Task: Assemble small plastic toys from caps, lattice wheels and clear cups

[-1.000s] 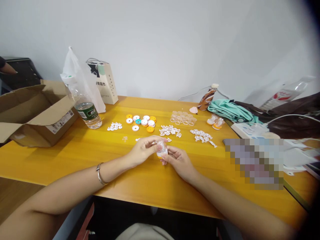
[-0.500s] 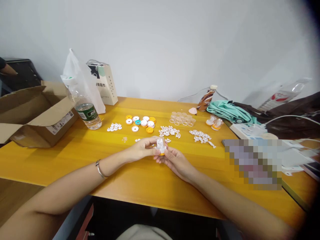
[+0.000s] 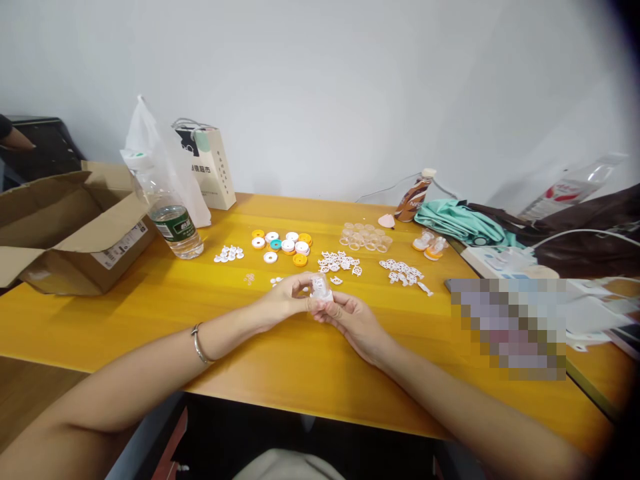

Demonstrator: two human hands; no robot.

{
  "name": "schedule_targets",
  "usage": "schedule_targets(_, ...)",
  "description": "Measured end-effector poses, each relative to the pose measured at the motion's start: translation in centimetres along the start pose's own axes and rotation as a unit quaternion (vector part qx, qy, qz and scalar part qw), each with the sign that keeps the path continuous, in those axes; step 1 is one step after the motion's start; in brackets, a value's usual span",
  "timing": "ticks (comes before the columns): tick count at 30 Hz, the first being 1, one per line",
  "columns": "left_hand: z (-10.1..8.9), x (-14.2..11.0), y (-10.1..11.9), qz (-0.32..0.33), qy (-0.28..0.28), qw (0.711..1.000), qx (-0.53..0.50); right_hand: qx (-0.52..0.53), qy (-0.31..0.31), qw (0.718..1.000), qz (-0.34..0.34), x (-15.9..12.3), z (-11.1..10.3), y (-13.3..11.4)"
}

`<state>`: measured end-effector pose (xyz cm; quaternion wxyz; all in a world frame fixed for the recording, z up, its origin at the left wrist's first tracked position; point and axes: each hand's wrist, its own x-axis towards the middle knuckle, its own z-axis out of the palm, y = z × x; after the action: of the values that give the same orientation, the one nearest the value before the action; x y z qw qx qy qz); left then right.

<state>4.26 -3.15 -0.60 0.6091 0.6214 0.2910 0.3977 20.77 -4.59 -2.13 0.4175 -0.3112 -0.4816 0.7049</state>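
Between my two hands is a small clear plastic dome toy (image 3: 321, 288) with white parts inside and a white base. My left hand (image 3: 287, 298) grips it from the left, fingers curled round it. From the right, my right hand (image 3: 354, 320) pinches its base with thumb and fingers. Just beyond lie white openwork pieces (image 3: 339, 262), white and orange round bases (image 3: 289, 245) with one teal among them, and clear cups (image 3: 366, 236). Right of these are more white flat pieces (image 3: 401, 272). Two similar domed toys with orange bases (image 3: 431, 245) stand farther right.
On the left are an open cardboard box (image 3: 75, 230), a water bottle (image 3: 175, 223), small white pegged discs (image 3: 229, 253) and a paper bag (image 3: 213, 167). A brown drink bottle (image 3: 416, 195), a teal folded cloth item (image 3: 465, 222) and a power strip (image 3: 493, 263) are at the right.
Both hands keep hold of the domed toy. It has turned and tilted between my fingers, and the orange of its base, visible earlier, is now hidden.
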Motion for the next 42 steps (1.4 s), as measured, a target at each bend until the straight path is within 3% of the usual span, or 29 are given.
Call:
schedule_targets(6, 0.5, 0.1, -0.2, 0.0, 0.017, 0.999, -0.042, 0.024, -0.031, 0.999, 0.0, -0.2, 0.3, 0.3)
schedule_targets(13, 0.5, -0.1, -0.1, -0.016, -0.065, 0.994, -0.091, 0.077, -0.059, 0.995, 0.005, -0.5, 0.4, 0.4)
schedule_targets(25, 0.4, -0.3, 0.3, -0.029, -0.143, 0.98, -0.137, 0.12, -0.169, 0.978, -0.012, -1.0, 0.4, 0.5)
schedule_targets(30, 0.2, -0.4, 0.0, -0.047, -0.169, 0.975, -0.14, 0.147, -0.184, 0.972, 0.005, -1.1, 0.6, 0.3)
schedule_targets(34, 0.0, -0.2, -0.1, -0.02, -0.137, 0.984, -0.117, 0.143, -0.154, 0.978, 0.013, -0.7, 0.1, 0.2)
schedule_targets(38, 0.0, 0.0, -0.3, 0.047, -0.075, 0.996, 0.019, 0.093, -0.093, 0.991, -0.013, 0.1, -0.6, 0.0)
schedule_targets(42, 0.3, 0.1, -1.2, 0.087, 0.007, 0.989, 0.121, 0.002, -0.039, 0.998, -0.05, 1.0, -1.4, -0.8)
